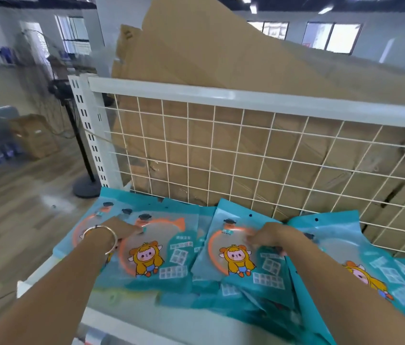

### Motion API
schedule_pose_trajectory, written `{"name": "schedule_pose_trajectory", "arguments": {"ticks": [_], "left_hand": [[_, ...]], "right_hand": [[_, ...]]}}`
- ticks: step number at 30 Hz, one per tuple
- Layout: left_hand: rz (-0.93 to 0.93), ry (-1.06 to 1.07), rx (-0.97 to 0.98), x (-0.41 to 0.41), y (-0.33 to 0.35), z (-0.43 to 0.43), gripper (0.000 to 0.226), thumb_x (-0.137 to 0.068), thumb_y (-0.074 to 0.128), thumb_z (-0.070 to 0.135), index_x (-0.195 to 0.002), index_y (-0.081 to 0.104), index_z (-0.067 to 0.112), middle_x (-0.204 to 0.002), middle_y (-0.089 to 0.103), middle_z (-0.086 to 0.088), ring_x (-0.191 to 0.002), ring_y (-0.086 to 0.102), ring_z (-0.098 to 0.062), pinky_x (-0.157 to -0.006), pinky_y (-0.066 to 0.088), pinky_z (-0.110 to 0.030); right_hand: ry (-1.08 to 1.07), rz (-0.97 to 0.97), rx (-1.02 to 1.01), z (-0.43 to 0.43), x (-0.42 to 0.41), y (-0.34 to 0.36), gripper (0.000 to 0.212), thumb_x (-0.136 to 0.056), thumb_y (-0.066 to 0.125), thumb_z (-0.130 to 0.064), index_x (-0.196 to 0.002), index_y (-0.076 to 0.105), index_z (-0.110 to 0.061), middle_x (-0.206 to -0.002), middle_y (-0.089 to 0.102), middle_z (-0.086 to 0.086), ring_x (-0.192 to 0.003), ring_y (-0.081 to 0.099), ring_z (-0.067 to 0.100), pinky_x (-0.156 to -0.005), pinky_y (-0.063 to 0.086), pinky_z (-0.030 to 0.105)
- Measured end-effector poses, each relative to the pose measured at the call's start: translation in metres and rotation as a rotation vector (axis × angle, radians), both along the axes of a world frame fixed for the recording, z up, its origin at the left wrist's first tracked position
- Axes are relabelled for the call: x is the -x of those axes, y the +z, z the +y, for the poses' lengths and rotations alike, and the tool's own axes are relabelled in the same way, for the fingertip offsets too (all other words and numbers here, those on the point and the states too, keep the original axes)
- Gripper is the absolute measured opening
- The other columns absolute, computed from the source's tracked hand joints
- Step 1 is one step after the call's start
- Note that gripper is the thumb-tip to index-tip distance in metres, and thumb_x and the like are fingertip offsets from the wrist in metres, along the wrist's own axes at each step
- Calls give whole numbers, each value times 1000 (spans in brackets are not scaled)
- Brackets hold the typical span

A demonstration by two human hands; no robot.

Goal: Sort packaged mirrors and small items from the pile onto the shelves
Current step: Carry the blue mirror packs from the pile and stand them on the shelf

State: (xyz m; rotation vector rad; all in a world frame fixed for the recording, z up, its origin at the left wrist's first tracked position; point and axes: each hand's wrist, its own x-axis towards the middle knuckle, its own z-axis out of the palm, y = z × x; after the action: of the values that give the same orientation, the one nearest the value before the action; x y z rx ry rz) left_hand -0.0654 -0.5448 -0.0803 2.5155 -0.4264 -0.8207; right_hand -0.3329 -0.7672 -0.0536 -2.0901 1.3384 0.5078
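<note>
Packs: three fronts counted on shelf (pixel 121 317): left pack (pixel 164 267), middle pack (pixel 243 272), right pack (pixel 375 277); more overlapped beneath, uncounted.
Left hand (pixel 121 231): one bracelet (pixel 111 234) worn; fingers laid flat on left pack.
Right hand (pixel 268 236): placed on middle pack; grip blurred, cannot be told.

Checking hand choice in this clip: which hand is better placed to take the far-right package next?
Probably right: the right hand rests on the middle package, beside the far-right package; the left hand lies on the left package, farther away.
</note>
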Motion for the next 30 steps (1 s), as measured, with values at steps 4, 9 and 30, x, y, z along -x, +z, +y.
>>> {"name": "schedule_pose_trajectory", "arguments": {"ticks": [4,9,30], "left_hand": [[93,-2,29,7,-3,-1,47,-74,73,47,-59,48,10,-42,36,-2,-41,27,-14,-44,26,-23],[157,-42,80,3,-6,1,47,-77,71,47,-58,49,10,-41,35,0,-37,24,-13,-43,26,-21],[495,122,655,14,5,14,11,-83,66,4,-91,62,-3,-70,68,-12,-49,62,-17,-44,50,-22]], "right_hand": [[60,-99,126,4,-5,-10,63,-86,58,-51,-134,48,-12,-135,52,7,-119,53,25,-95,42,32],[-11,-314,148,6,-5,-5,69,-83,62,-52,-138,45,-13,-137,47,12,-119,52,29,-97,44,35],[-157,-409,-84,13,3,0,25,-93,59,-32,-77,53,-14,-63,54,4,-47,46,14,-42,35,22]]}}
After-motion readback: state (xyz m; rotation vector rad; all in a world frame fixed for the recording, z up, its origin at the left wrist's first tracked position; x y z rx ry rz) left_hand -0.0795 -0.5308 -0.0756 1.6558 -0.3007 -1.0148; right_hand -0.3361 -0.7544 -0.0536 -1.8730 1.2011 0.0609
